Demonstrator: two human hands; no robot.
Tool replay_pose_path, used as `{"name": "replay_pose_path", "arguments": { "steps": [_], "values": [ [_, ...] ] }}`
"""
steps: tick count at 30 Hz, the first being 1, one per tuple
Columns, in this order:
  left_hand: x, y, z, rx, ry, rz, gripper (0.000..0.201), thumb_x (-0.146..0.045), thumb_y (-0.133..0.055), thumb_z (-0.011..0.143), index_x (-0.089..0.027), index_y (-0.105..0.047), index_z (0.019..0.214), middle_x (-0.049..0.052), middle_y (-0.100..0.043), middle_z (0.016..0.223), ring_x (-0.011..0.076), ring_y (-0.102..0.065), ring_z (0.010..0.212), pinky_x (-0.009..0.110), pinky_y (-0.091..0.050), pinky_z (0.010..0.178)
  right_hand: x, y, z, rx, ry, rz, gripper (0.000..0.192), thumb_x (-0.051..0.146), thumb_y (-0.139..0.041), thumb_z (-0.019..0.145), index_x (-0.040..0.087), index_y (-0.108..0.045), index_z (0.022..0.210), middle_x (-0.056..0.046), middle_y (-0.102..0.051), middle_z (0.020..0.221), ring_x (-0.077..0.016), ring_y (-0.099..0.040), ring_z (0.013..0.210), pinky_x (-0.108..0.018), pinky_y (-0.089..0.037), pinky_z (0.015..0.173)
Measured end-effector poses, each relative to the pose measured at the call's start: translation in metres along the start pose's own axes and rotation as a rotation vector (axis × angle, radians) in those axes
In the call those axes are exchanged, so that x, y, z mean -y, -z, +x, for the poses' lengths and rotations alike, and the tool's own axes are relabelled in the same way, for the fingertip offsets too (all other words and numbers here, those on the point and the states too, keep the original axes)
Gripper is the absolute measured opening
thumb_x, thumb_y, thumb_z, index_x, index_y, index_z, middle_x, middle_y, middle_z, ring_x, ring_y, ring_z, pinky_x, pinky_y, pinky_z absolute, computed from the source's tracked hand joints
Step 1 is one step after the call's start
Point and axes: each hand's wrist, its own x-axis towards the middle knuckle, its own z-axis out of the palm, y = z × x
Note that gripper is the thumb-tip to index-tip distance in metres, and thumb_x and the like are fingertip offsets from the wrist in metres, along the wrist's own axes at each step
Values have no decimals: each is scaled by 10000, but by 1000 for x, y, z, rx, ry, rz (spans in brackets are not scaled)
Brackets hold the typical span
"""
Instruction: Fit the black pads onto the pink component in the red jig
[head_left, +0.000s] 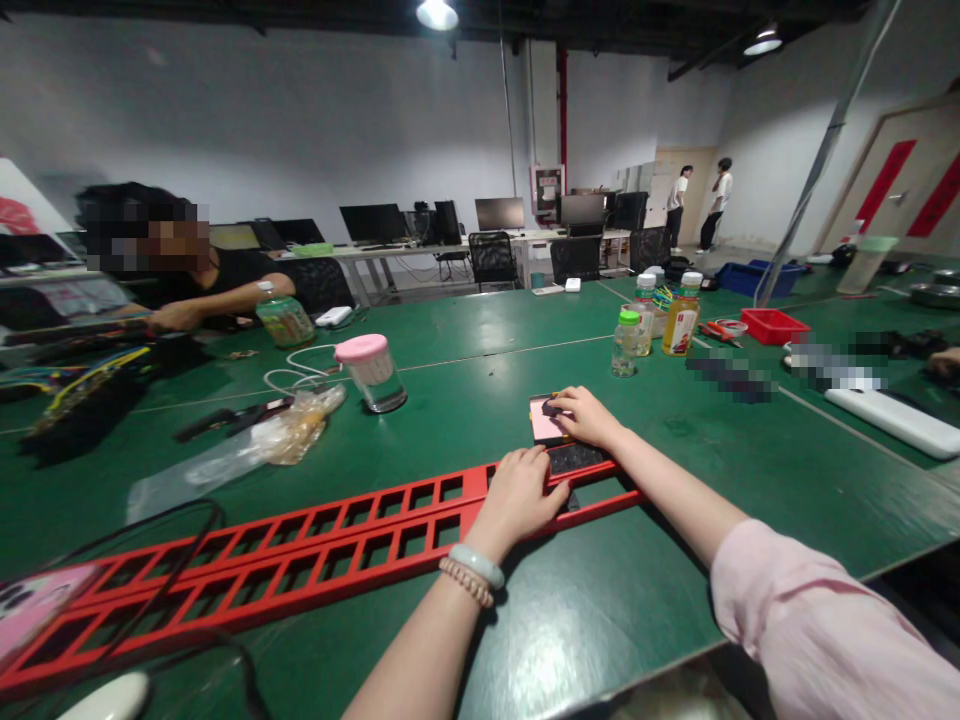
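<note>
Head view: no legible label, yellow bottle (681, 318)

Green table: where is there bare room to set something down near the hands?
Bare green table lies in front of the red frame, between the forearms. More lies between the pink-lidded jar and the bottles. Crowded: around the plastic bag, and where the left hand and right hand rest.

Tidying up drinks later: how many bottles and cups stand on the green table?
5, though more may be hidden: a green-labelled plastic bottle by the co-worker, a pink-lidded clear cup left of centre, and three capped bottles clustered beyond the right hand.
</note>
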Motion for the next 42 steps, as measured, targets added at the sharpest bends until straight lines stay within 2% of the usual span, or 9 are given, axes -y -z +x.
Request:
{"name": "replay_pose_path", "arguments": {
  "steps": [7,11,15,21,26,29,34,38,42],
  "values": [
    [0,-4,0,15,-15,48,303,-409,-450,830,-149,-562,939,142,-552,1178,292,-482,1109,433,-349,963,-8,-5,0,87,29,-48,257,201,-498,827,158,-669,1014,-108,-597,1095,-191,-494,1030,-360,-339,931],
    [0,-5,-1,36,-10,53,318,-418,-446,833,-144,-561,946,149,-530,1218,306,-463,1141,456,-321,990,-12,-10,0,68,9,-16,260,237,-508,835,180,-662,1036,-111,-583,1065,-186,-501,1002,-361,-355,916],
    [1,-4,-1,80,12,42,371,-425,-426,845,-133,-535,1047,158,-489,1276,316,-415,1205,483,-266,1030,-13,-10,0,52,-8,11,285,282,-505,844,190,-648,1074,-100,-554,980,-162,-515,908,-330,-399,867],
    [1,-4,-1,106,19,41,403,-430,-417,851,-135,-512,1109,153,-458,1313,309,-382,1242,476,-245,1055,-15,-12,-1,27,-45,38,201,148,-517,790,152,-694,885,-90,-506,946,-159,-515,914,-302,-416,863],
    [3,-7,-1,96,13,73,407,-431,-411,851,-128,-519,1100,144,-470,1305,310,-391,1235,470,-256,1054,-13,-11,-1,-81,-85,95,178,91,-532,718,165,-670,802,-76,-548,930,-161,-541,895,-303,-427,866],
    [3,-7,-1,92,5,85,408,-412,-405,853,-126,-512,1125,140,-475,1301,303,-400,1229,455,-264,1053,-12,-6,-1,-163,-144,171,161,83,-559,664,170,-648,766,-62,-593,901,-163,-560,867,-298,-454,820],
    [3,-6,-1,77,6,68,444,-393,-414,847,-120,-477,1192,143,-482,1292,296,-409,1222,447,-269,1052,-16,2,-9,-316,-391,450,116,208,-619,655,177,-610,766,-59,-629,976,-158,-608,784,-334,-481,774],
    [2,-4,-1,62,4,36,420,-380,-424,842,-142,-483,1184,129,-494,1282,288,-433,1200,459,-276,1045,-16,7,-20,-324,-452,626,195,269,-643,629,166,-578,780,-87,-603,1076,-161,-616,768,-347,-487,745],
    [2,-4,-1,49,7,47,400,-371,-416,843,-128,-498,1151,133,-517,1253,297,-441,1189,458,-297,1034,-6,17,-37,-290,-443,835,220,286,-672,605,164,-552,744,-82,-607,1052,-175,-601,834,-337,-475,752]
  ]
}}
